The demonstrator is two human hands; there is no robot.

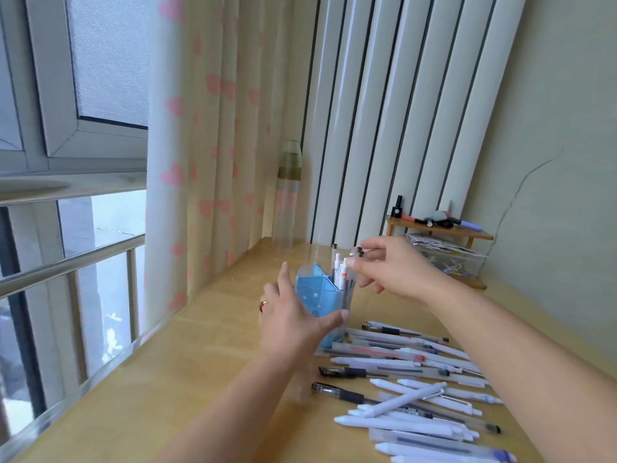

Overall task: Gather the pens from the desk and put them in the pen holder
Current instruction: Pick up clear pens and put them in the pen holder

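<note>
A blue translucent pen holder (319,297) stands upright on the pale wooden surface (187,372), toward its far side. The left hand (290,315) grips the holder from the left, fingers spread along its side and thumb wrapped across the near face; a ring (263,305) sits on one finger. The right hand (390,270) hovers just above and to the right of the holder's rim, its fingers (357,264) pinching the tops of several pens (342,272) that stand inside the holder's right compartment. Many more loose pens (410,382), white, frosted and black-gripped, lie scattered on the surface near the holder's right and toward the viewer. Behind, a clear bottle (288,192) stands by a heart-patterned curtain (213,135), and a small wooden shelf (440,228) holds oddments.
</note>
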